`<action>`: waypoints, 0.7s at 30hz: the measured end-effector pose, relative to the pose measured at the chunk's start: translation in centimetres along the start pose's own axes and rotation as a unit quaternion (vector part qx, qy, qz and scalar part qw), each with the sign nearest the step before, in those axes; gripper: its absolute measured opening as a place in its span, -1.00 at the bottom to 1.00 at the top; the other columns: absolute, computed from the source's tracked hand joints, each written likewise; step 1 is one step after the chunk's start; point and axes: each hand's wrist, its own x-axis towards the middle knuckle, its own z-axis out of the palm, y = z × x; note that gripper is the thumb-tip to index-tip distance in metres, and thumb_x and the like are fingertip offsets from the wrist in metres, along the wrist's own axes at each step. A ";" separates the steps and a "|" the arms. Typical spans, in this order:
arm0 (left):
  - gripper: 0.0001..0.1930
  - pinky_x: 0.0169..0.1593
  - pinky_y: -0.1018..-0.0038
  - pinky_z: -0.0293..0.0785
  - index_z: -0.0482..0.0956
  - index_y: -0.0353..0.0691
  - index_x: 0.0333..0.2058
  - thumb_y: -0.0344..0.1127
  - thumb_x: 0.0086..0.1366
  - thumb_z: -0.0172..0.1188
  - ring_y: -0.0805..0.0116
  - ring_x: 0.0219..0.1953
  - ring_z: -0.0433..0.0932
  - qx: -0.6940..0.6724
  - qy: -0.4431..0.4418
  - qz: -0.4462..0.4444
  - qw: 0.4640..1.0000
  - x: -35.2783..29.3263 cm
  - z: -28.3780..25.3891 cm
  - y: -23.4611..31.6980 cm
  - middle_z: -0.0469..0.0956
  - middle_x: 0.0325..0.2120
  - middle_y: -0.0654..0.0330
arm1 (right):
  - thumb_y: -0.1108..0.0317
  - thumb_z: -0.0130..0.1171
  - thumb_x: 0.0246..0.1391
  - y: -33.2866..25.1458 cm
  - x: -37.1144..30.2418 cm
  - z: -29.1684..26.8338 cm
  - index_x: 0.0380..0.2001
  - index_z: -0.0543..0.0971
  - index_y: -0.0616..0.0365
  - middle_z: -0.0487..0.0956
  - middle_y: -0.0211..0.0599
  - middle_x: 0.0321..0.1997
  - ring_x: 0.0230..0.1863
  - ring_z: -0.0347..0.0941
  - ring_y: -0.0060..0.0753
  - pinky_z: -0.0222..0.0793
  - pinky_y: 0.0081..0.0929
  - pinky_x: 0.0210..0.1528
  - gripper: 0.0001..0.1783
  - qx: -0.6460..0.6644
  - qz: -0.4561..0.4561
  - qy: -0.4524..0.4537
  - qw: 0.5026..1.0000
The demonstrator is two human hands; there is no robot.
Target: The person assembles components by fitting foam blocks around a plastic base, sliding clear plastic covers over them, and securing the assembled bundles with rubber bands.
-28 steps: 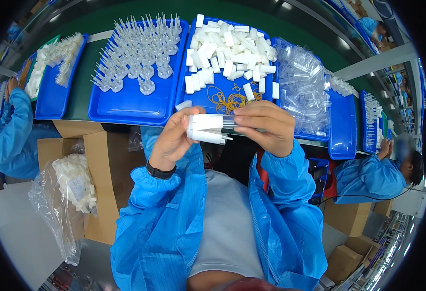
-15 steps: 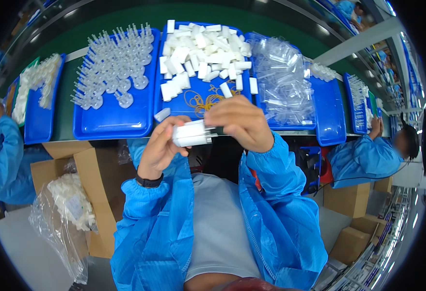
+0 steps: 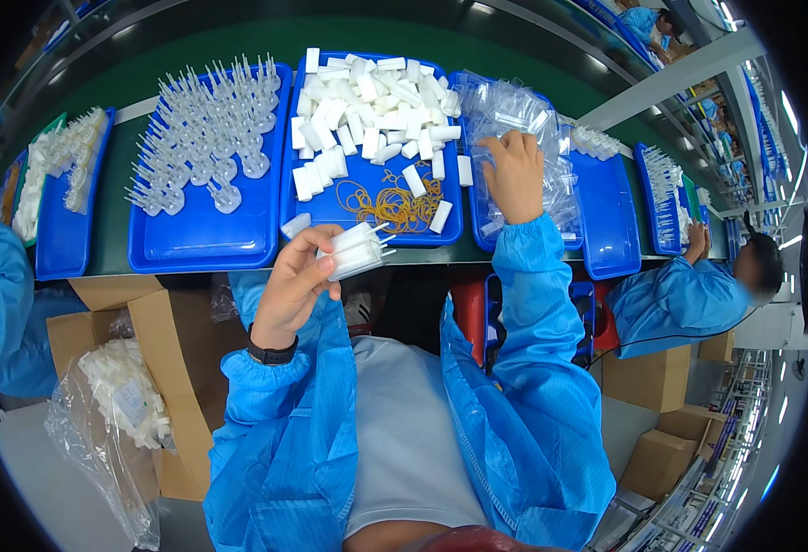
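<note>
My left hand [image 3: 296, 273], thumb and fingers closed, grips a cluster of white foam blocks [image 3: 355, 252] in front of the middle tray. Thin clear prongs stick out of its right end. Over the right-hand tray, my right hand [image 3: 515, 177] reaches down into a heap of clear plastic pieces [image 3: 551, 189]. Its fingers are slightly bent, the thumb stands apart, and no held piece shows. In the middle blue tray [image 3: 344, 228] lie many loose white foam blocks [image 3: 381, 101] and a tangle of yellow rubber bands [image 3: 381, 204].
A blue tray [image 3: 203, 247] at left holds clear stemmed parts [image 3: 206, 147]. Further trays with white parts [image 3: 80, 156] stand along the bench. An open cardboard box [image 3: 176, 368] with bagged white pieces stands at lower left. Co-workers [image 3: 698, 299] sit at both sides.
My right hand has left the foam cluster and moved right onto the clear plastic pieces. My left hand still grips the cluster, now tilted with its prongs pointing up and right.
</note>
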 end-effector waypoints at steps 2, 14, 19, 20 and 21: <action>-0.79 -0.42 0.62 0.51 0.38 -0.15 -0.20 -0.38 0.20 0.17 0.46 -0.19 0.43 0.007 0.000 0.004 1.000 -0.1 0.2 0.2 0.32 -0.08 0.16 | 0.46 0.21 -0.28 0.2 0.4 0.3 -0.27 0.60 -0.03 0.39 -0.37 -0.34 -0.16 0.28 -0.23 0.20 -0.29 -0.21 -0.64 -0.012 -0.005 0.003 1.000; -0.59 -0.36 0.59 0.53 0.34 -0.23 -0.02 -0.41 0.15 0.22 0.43 -0.13 0.44 0.040 0.016 0.015 0.999 -0.3 0.8 1.2 0.33 -0.07 0.17 | 0.40 0.36 -0.31 -0.4 1.6 -2.1 -0.43 0.54 0.14 0.49 -0.25 -0.26 -0.10 0.34 -0.15 0.26 -0.28 -0.11 -0.72 0.099 -0.056 0.049 0.992; -0.58 -0.29 0.57 0.57 0.36 -0.28 -0.03 -0.45 0.12 0.24 0.35 -0.10 0.46 0.064 0.026 0.029 0.997 0.0 1.2 1.7 0.33 -0.06 0.15 | 0.44 0.31 -0.16 -4.9 1.0 -6.4 -0.39 0.53 0.19 0.55 -0.25 -0.37 -0.27 0.42 -0.29 0.31 -0.42 -0.18 -0.79 0.401 -0.005 -0.054 0.915; -0.58 -0.27 0.56 0.58 0.36 -0.29 -0.03 -0.45 0.12 0.25 0.33 -0.09 0.46 0.073 0.023 0.036 0.996 0.1 1.2 1.7 0.33 -0.06 0.14 | 0.44 0.31 -0.15 -5.4 0.9 -6.9 -0.39 0.54 0.19 0.54 -0.26 -0.36 -0.28 0.41 -0.30 0.31 -0.44 -0.19 -0.80 0.447 -0.054 -0.069 0.890; -0.58 -0.25 0.55 0.59 0.36 -0.31 -0.04 -0.45 0.12 0.25 0.32 -0.08 0.47 0.082 0.020 0.044 0.995 0.2 1.2 1.6 0.34 -0.06 0.13 | 0.44 0.30 -0.14 -5.9 0.6 -7.3 -0.39 0.55 0.19 0.54 -0.27 -0.36 -0.28 0.39 -0.30 0.30 -0.45 -0.20 -0.81 0.490 -0.101 -0.084 0.862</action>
